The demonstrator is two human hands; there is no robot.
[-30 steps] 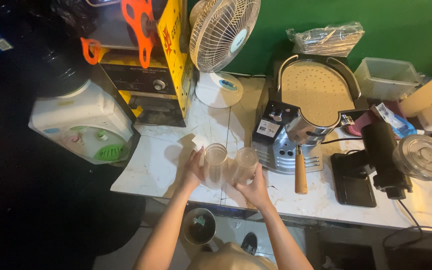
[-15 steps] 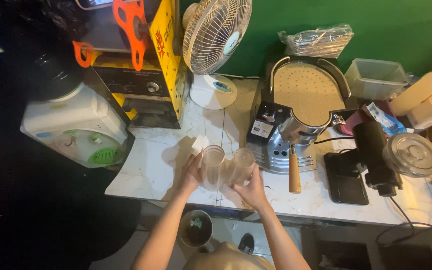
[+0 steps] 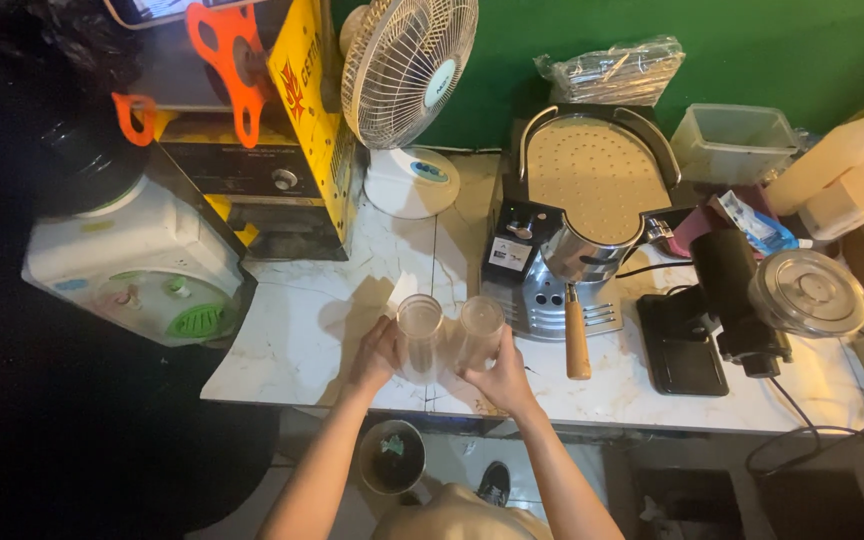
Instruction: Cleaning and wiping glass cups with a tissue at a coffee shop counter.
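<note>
I grip one clear plastic cup (image 3: 419, 336) in my left hand (image 3: 377, 355) and its twin (image 3: 479, 330) in my right hand (image 3: 497, 375), standing them together; next they likely need steady, level placing.

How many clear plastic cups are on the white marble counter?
2: one clear plastic cup against the left hand, the other clear plastic cup beside it against the right hand. None visibly hidden.
</note>
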